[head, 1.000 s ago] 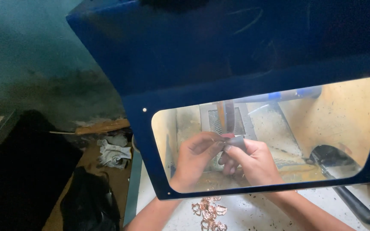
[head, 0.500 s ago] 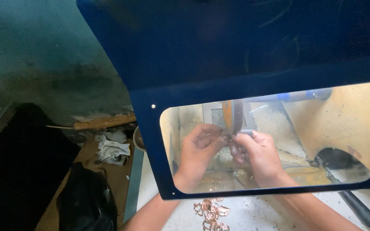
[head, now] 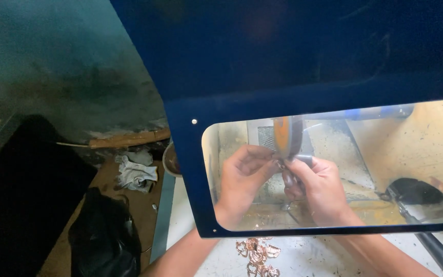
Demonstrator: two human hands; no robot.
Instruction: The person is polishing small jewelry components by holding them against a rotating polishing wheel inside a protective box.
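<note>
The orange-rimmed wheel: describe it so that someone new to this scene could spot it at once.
Start at the big dark blue hood and look through its clear window. Behind the window, just above the left hand and right hand, stands the narrow orange-rimmed wheel, seen edge-on. It is the only orange, upright disc among pale, dusty surfaces.

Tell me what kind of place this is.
Probably a small metal polishing workshop. Both hands, left hand and right hand, press a small metal piece to a spinning wheel behind a blue guard with a clear window; coppery small parts lie on the dusty bench.
</note>
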